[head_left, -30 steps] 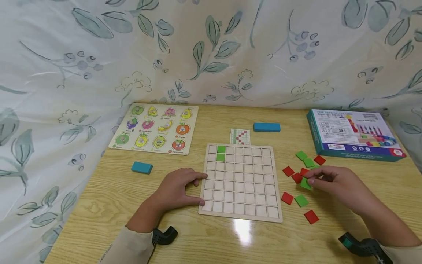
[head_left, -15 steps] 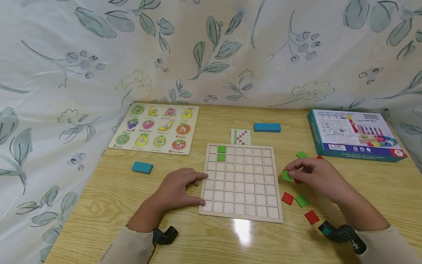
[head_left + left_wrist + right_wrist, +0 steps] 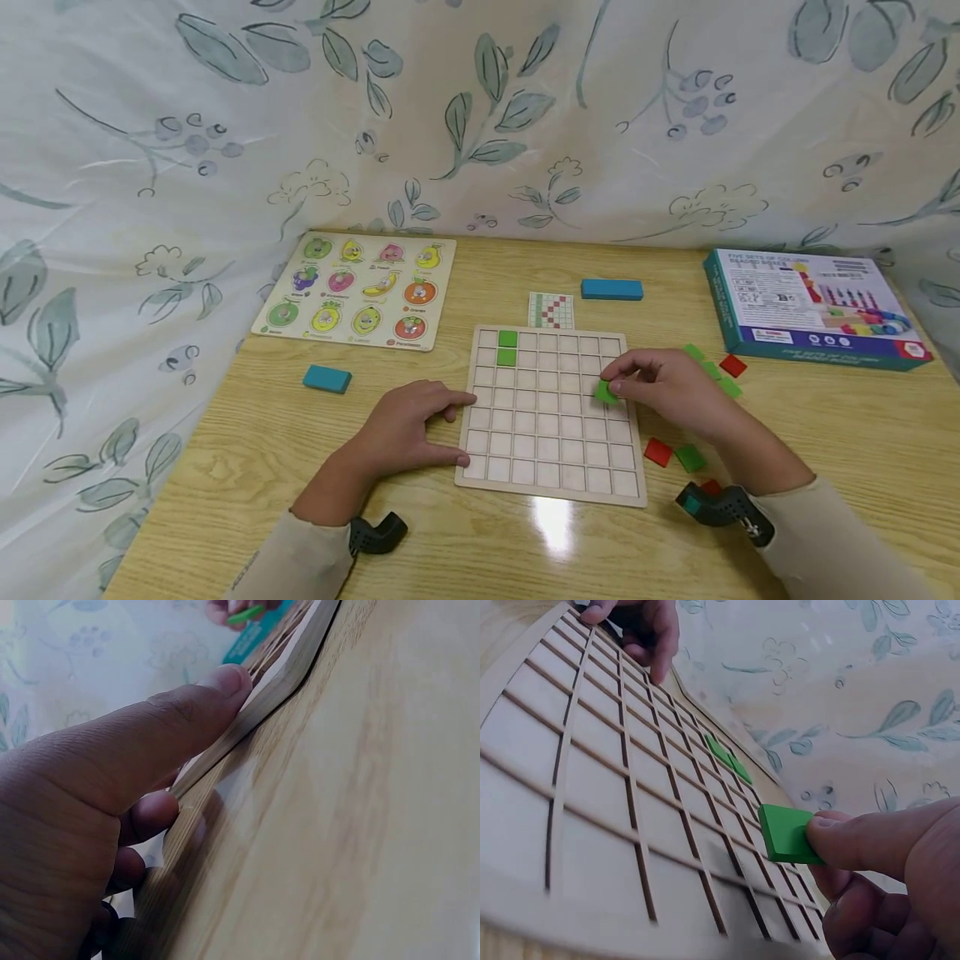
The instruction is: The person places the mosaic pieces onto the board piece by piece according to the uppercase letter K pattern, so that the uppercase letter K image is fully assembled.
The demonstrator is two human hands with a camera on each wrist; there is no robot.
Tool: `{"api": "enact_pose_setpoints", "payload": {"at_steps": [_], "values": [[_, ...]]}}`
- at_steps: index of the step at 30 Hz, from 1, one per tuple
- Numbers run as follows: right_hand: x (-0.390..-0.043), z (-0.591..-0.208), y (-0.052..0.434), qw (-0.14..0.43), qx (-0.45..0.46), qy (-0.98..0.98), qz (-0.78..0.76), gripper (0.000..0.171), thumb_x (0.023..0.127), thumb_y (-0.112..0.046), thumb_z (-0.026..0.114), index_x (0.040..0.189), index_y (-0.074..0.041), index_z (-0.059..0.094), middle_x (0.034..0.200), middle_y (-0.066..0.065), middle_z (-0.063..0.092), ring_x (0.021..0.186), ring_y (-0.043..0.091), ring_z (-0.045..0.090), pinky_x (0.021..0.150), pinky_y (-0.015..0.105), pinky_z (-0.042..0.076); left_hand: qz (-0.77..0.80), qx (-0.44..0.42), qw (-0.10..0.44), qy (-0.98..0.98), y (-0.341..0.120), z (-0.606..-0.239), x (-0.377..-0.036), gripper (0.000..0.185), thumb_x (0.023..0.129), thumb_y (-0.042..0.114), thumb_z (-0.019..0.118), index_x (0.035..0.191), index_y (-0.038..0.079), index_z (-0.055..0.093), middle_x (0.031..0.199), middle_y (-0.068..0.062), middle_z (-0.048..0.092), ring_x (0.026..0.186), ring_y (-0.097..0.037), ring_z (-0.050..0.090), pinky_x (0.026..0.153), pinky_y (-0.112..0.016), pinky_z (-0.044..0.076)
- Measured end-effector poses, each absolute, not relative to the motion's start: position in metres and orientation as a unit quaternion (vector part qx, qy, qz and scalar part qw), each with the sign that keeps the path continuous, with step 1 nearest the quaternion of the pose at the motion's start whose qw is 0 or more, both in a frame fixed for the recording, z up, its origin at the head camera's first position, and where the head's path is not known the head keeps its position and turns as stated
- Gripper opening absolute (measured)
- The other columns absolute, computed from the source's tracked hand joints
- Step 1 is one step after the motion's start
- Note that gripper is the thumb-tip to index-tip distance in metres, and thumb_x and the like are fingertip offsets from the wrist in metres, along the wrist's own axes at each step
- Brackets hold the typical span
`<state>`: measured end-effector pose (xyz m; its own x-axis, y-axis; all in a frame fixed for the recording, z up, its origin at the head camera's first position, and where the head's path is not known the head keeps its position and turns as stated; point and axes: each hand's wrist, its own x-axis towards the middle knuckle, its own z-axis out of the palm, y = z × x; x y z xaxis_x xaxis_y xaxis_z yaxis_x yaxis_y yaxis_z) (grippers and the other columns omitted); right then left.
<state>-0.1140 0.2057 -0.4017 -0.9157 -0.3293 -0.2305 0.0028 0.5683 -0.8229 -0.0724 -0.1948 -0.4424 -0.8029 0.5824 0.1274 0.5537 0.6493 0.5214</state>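
Note:
A wooden grid board (image 3: 558, 417) lies on the table, two green square tiles (image 3: 507, 347) set one below the other in its second column. Above the board's right side, my right hand (image 3: 660, 387) pinches another green tile (image 3: 787, 832) between thumb and fingers, one corner pointing outward. My left hand (image 3: 408, 429) rests at the board's left edge, thumb and index finger spread apart and touching it. In the left wrist view the thumb (image 3: 225, 681) lies against the rim. A small card with a coloured grid pattern (image 3: 551, 310) lies just behind the board.
Red tiles (image 3: 658, 452) and green tiles (image 3: 690, 457) lie loose right of the board, some hidden by the right arm. A fruit picture board (image 3: 356, 290) and blue blocks (image 3: 327, 379) (image 3: 612, 289) lie around. A boxed set (image 3: 817, 308) stands back right, before a patterned cloth.
My right hand has lifted the green tile from the loose pile and carried it left, over the board's right side. The left hand keeps its place at the board's edge.

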Motion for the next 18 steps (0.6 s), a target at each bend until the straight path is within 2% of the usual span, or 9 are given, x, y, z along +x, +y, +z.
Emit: {"api": "enact_pose_setpoints", "payload": {"at_steps": [6,18], "values": [[-0.122,-0.403,0.186,0.193,-0.1,0.864,-0.454,0.013,0.101,-0.023,0.076,0.111,-0.015,0.08,0.106,0.006,0.07,0.091,0.027,0.058,0.073,0.033,0.05,0.275,0.312,0.027,0.909,-0.195,-0.444,-0.073,0.071,0.076,0.052,0.096,0.136,0.022,0.072,0.098,0.017,0.057,0.09,-0.005,0.052,0.082,-0.032,0.048],[-0.14,-0.411,0.142,0.198,-0.136,0.845,-0.478,0.01,0.1,-0.016,0.076,0.109,-0.014,0.08,0.102,0.005,0.071,0.088,0.026,0.06,0.074,0.034,0.05,0.276,0.32,0.014,0.906,-0.195,-0.444,-0.073,0.07,0.075,0.052,0.096,0.134,0.022,0.073,0.098,0.017,0.058,0.089,-0.005,0.052,0.08,-0.031,0.048]]}}
